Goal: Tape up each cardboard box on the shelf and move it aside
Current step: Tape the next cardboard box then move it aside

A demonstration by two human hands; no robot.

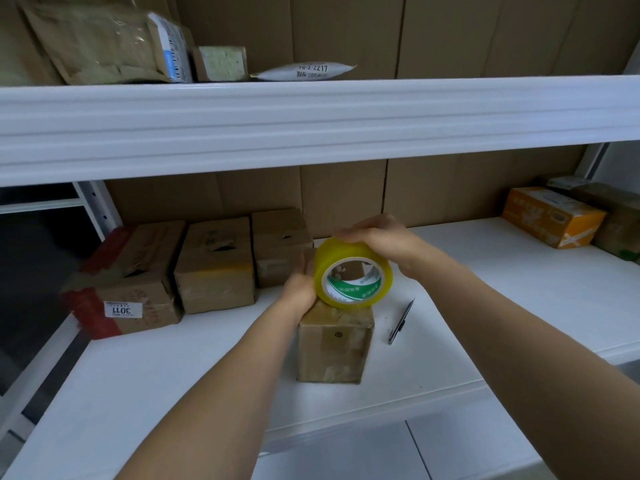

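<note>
A white shelf board (485, 289) spans the lower frame. On it rest a small brown cardboard box (334, 344) at centre, three taped brown cardboard boxes (214, 268) at left, a slim utility knife (401, 322) and, far right, an orange carton (550, 216).

Four plain cardboard boxes (335, 344), one tape roll (353, 277), one knife (401, 322), one orange box (550, 216).

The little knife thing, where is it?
In the head view, the utility knife lies on the white shelf, just right of the small cardboard box.
</note>
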